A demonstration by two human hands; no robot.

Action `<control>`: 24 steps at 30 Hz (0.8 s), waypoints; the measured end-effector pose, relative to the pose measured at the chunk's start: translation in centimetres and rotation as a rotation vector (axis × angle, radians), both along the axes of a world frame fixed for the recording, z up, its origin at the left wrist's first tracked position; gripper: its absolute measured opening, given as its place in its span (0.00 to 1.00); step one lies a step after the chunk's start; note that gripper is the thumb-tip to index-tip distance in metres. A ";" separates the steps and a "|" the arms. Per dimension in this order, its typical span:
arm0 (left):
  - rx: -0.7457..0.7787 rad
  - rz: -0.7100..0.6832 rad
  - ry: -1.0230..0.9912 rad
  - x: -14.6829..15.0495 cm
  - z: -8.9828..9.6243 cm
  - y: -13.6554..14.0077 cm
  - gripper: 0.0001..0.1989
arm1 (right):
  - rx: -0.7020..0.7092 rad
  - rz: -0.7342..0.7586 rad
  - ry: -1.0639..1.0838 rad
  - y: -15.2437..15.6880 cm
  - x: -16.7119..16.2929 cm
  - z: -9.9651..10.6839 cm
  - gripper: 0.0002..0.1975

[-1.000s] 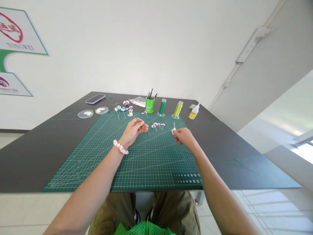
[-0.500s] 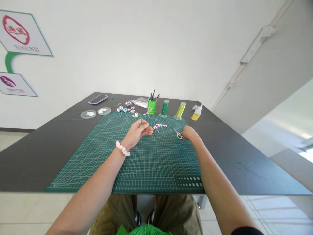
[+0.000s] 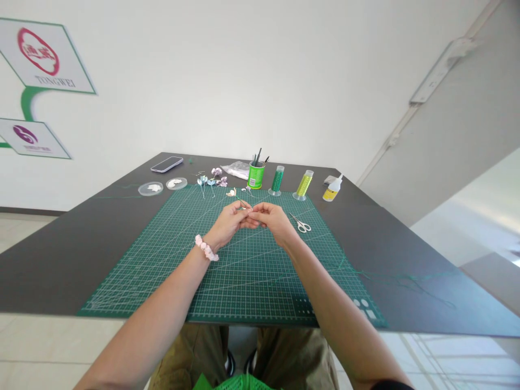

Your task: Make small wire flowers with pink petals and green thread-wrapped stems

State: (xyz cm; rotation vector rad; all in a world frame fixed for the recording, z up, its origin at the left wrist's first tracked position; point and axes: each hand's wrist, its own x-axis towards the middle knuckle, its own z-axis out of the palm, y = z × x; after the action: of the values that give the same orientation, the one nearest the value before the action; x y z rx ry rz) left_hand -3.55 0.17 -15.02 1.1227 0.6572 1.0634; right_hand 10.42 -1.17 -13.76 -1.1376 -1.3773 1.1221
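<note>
My left hand (image 3: 231,221) is closed in a pinch on a cream artificial flower (image 3: 231,193) by its thin stem, the bloom pointing away from me. Fingertip to fingertip with it, my right hand (image 3: 273,221) is also pinched closed; what lies between its fingers is too small to make out. Both hands are just above the green cutting mat (image 3: 170,254). White-handled scissors (image 3: 301,225) lie on the mat to the right of my right hand. Behind my fingers lies a small pink flower (image 3: 247,189).
Blue flowers (image 3: 206,181) and purple flowers (image 3: 219,176) lie at the mat's back edge. Two clear dishes (image 3: 144,193) with white pieces and a phone (image 3: 167,164) are left. A green can (image 3: 255,179), thread spools (image 3: 277,180) and glue bottle (image 3: 332,189) stand behind.
My right hand has let go of the scissors and moved left to meet my left hand. The scissors now lie on the mat. My hands now hide the row of pink flowers.
</note>
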 end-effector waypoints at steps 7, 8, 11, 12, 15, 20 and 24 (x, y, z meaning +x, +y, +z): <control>0.013 0.001 0.054 0.1 -0.1 -0.2 0.09 | 0.008 -0.029 0.083 -0.2 0.4 -0.6 0.10; 0.023 0.012 0.064 0.1 -0.2 -0.2 0.10 | 0.012 -0.036 0.089 -0.3 0.4 -0.6 0.09; 0.068 0.065 0.079 0.1 -0.4 -0.2 0.09 | 0.014 -0.034 0.101 -0.6 0.4 -0.7 0.08; 0.084 0.085 0.082 0.1 -0.4 -0.1 0.09 | 0.010 -0.028 0.105 -0.7 0.5 -0.6 0.08; 0.124 0.128 0.090 0.2 -0.5 0.0 0.08 | -0.015 -0.007 0.120 -0.8 0.7 -0.6 0.09; 0.168 0.154 0.091 0.1 -0.3 0.0 0.07 | -0.080 0.053 0.161 -0.8 1.3 -0.7 0.12; 0.182 0.152 0.086 0.1 -0.1 0.0 0.07 | -0.110 0.105 0.211 -0.8 1.6 -0.8 0.12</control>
State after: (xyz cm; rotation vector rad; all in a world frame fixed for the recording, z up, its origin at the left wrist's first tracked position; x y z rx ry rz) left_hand -3.47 0.17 -15.12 1.2971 0.7342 1.2292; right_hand 11.99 -1.94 -14.51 -1.0006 -1.2346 1.3674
